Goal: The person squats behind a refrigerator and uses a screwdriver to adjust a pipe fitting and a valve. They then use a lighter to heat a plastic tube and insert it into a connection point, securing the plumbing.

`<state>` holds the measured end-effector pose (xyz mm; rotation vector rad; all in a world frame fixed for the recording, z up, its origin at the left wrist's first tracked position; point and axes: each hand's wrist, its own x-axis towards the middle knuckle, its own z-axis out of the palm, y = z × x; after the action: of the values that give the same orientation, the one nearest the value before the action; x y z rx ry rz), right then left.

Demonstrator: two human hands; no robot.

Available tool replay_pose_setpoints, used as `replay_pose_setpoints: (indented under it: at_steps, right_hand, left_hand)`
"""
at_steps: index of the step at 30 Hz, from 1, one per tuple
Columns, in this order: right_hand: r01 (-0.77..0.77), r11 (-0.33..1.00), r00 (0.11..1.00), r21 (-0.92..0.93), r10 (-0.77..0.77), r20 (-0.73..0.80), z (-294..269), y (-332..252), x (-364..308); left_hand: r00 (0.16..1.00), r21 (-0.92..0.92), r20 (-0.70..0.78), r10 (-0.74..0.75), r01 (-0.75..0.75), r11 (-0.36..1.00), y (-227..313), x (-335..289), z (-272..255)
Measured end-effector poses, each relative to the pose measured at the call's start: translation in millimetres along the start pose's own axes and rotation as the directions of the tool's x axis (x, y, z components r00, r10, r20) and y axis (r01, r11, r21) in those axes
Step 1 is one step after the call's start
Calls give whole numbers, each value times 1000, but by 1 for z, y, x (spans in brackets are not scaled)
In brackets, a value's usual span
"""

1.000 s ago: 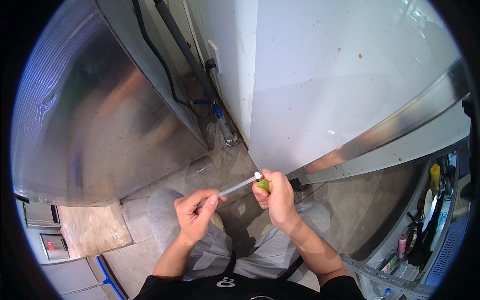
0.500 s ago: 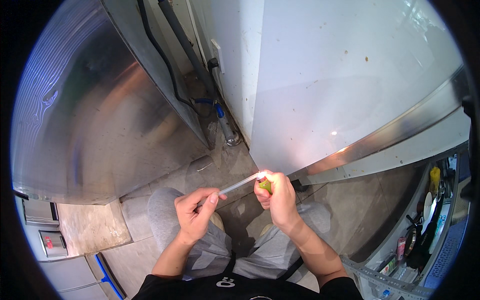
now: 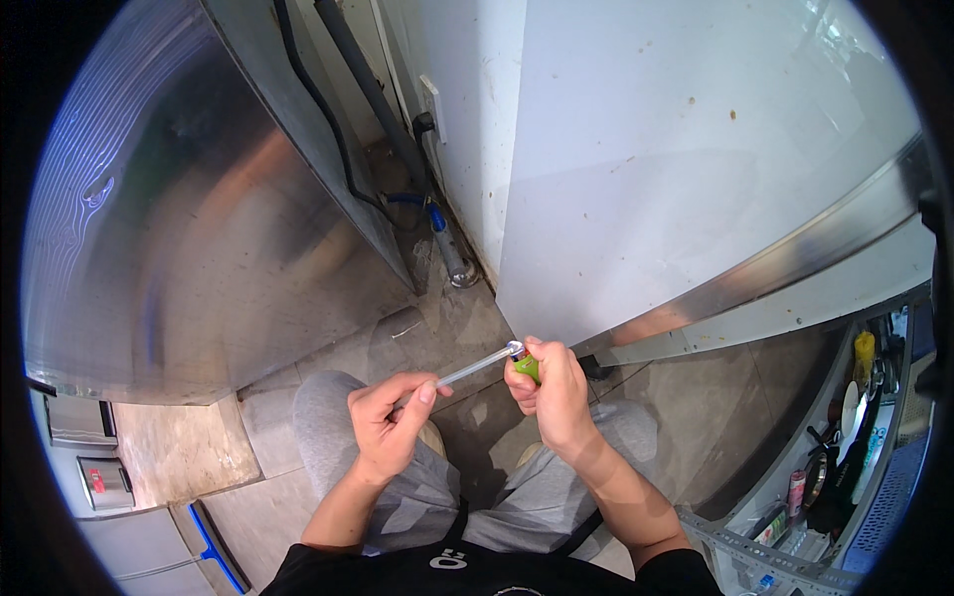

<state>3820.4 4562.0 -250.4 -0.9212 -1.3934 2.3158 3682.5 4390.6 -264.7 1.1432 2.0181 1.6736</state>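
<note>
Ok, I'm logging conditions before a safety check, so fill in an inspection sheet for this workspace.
Surface: grey tiled floor, stained in the far corner.
Job's things: clear tube, its tip at the top of a green lighter; contact unclear.
Clutter: mixed small items on the metal rack, right; blue squeegee, lower left.
Hands: left hand grips the tube; right hand grips the lighter.
Cables: black line, cable or hose, in the corner.
Surroundings: steel panel left; spotted white panel right.

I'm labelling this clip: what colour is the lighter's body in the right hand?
The lighter's body is green, seen best in the head view.
</note>
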Motion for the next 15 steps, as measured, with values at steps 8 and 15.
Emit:
replay_pose_setpoints:
  at_steps: [8, 15]
  right_hand:
    - [10, 1000, 1000, 5, -10, -3, 0, 2, 1]
    - [13, 1000, 1000, 2, -13, -12, 1, 1, 1]
  left_hand:
    - [1000, -13, 1, -20, 20, 1000, -2, 0, 1]
    - [1000, -3, 6, -21, 21, 1000, 1, 0, 0]
